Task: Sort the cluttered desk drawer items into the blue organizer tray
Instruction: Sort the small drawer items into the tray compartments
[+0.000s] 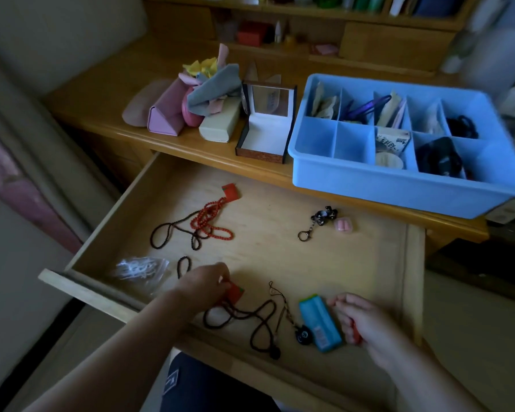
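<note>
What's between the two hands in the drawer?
In the head view, between the left hand and the right hand lie a looped dark cord, a black charm and a blue packet.

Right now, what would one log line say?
left hand: pinches red tag | right hand: curled, something orange inside | blue tray: part filled
</note>
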{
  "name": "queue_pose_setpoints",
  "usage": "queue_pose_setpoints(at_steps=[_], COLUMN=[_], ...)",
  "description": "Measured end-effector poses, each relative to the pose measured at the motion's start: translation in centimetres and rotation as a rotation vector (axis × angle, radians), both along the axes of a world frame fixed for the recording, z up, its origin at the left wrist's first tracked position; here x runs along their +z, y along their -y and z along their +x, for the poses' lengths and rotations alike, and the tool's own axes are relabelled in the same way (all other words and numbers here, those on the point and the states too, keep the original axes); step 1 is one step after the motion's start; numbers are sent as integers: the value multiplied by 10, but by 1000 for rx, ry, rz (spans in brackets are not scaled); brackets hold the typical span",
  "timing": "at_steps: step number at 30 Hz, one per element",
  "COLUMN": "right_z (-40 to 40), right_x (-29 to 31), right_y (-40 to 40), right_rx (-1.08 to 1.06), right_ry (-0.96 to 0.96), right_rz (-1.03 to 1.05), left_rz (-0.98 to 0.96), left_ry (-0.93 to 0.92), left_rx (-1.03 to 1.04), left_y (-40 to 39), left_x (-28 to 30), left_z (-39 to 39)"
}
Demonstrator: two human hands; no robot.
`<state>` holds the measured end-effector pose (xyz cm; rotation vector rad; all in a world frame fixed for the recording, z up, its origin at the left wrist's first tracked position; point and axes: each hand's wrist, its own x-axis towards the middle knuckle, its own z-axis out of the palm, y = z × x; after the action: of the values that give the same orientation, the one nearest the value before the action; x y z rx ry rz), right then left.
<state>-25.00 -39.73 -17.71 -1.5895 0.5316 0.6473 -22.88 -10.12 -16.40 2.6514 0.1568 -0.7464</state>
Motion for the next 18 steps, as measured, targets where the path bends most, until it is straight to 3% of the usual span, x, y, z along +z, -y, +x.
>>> queue_pose_setpoints(at_steps=[3, 8, 12, 16, 18], right_z=[-1, 4, 18, 52, 79], right_x=[4, 8, 14, 20, 23], right_y=[-2, -13, -29, -55, -77], right_rx=[28, 158, 261, 356, 435], right_ry=[1, 22, 57, 105, 190], right_rz=[-41, -163, -217, -237, -283], left_rz=[-3, -96, -453, -1014, -1227], left_ry=[-103, -86, 28, 128, 177], left_rx=[-75, -70, 196, 674, 816], left_y=[4, 1, -18, -40, -45], left_x=[-12, -14, -9, 1, 2], left_z=[-3, -1, 2, 7, 11])
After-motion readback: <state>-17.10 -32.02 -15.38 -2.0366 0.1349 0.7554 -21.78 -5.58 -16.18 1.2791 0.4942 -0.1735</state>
